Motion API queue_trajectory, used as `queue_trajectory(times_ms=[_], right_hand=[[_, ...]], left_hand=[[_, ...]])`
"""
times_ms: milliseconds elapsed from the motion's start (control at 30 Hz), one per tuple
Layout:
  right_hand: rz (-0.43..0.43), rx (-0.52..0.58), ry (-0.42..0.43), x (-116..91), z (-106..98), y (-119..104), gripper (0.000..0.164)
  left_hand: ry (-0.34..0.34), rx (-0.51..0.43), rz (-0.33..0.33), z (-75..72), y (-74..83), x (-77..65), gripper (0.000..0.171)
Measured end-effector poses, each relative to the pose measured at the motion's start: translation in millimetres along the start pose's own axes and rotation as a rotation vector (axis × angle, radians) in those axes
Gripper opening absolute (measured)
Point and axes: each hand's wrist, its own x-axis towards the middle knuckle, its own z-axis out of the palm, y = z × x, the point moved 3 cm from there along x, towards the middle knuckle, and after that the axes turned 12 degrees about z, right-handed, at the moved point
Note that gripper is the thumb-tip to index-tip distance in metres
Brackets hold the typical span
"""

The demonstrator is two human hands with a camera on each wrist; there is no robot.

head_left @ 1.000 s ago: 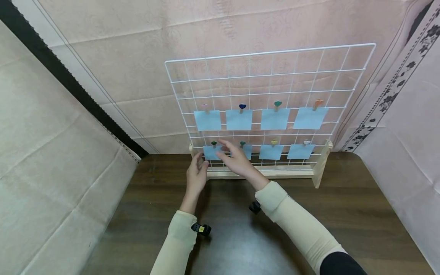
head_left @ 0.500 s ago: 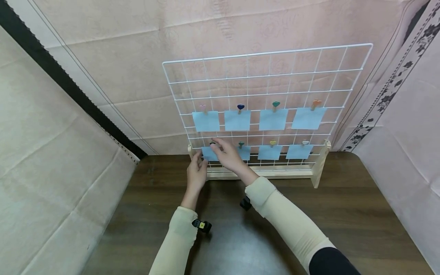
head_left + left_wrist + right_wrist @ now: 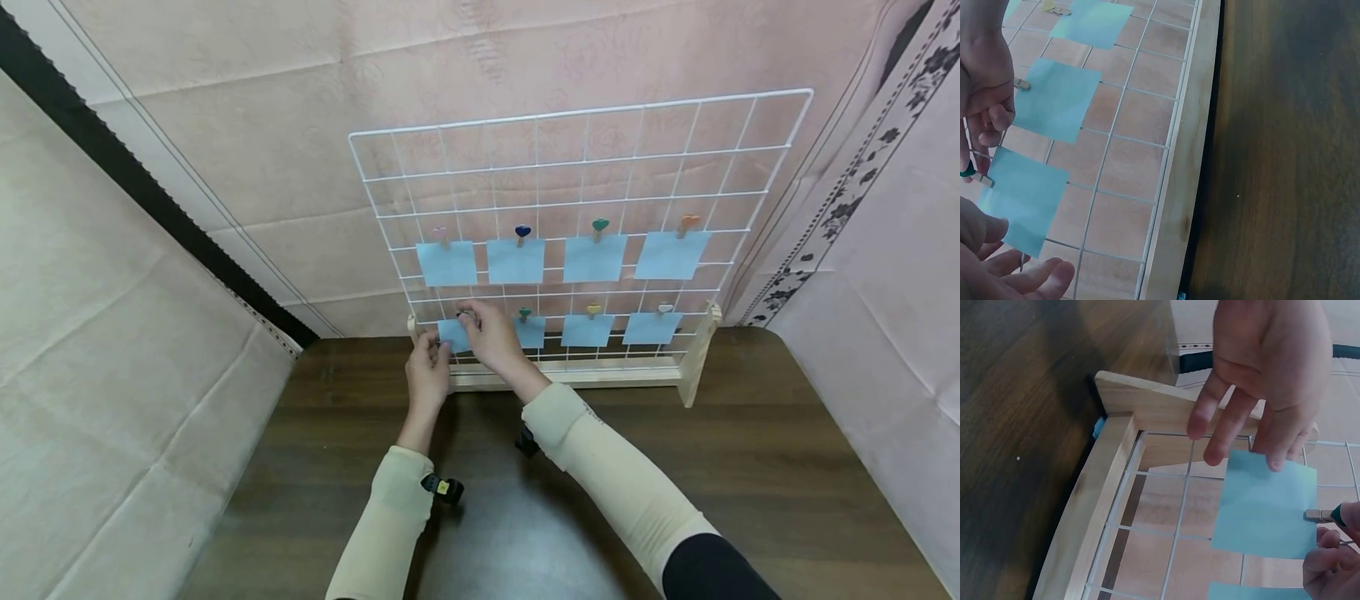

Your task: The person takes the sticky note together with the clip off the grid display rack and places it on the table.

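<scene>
At the lower left of a white wire grid, my right hand pinches the green-topped wooden clothespin on the top edge of a blue paper card. My left hand holds that card's left edge, its thumb in front and some fingers behind. In the left wrist view the same card lies flat against the wires between both hands. The clothespin's green top is partly hidden by the right hand's fingers.
More blue cards hang in two rows, each under a clothespin with a coloured top. A wooden stand bears the grid on the brown table. Pale cloth hangs behind and at the sides.
My right hand has moved left and onto the clothespin, its fingers closing round the top. My left hand has come slightly closer and taken the card's left edge.
</scene>
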Motion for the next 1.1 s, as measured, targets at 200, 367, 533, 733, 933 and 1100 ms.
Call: queue_trajectory(times_ms=[200, 367, 533, 733, 933, 1100], right_hand=[[-0.012, -0.063, 0.050, 2.3, 1.3, -2.4, 0.030], [-0.026, -0.072, 0.064, 2.7, 1.1, -2.5, 0.028], [-0.053, -0.073, 0.084, 1.8, 1.4, -1.4, 0.025], [-0.074, -0.059, 0.109, -1.7, 0.1, -1.9, 0.024], [-0.091, -0.034, 0.117, -3.4, -2.1, -3.7, 0.025], [-0.102, -0.034, 0.108, -5.5, -3.9, -4.4, 0.027]], left_hand=[[0.049, 0.009, -0.022, -1.7, 0.8, 2.2, 0.016], [0.048, -0.002, -0.025, -1.6, 1.5, 3.1, 0.016], [0.044, -0.012, -0.019, -2.0, 3.3, 2.2, 0.016], [0.046, -0.001, -0.032, -4.1, 2.5, -1.6, 0.016], [0.065, 0.016, -0.018, -10.8, 1.8, -5.5, 0.015], [0.065, 0.022, -0.014, -17.6, 2.6, -8.5, 0.015]])
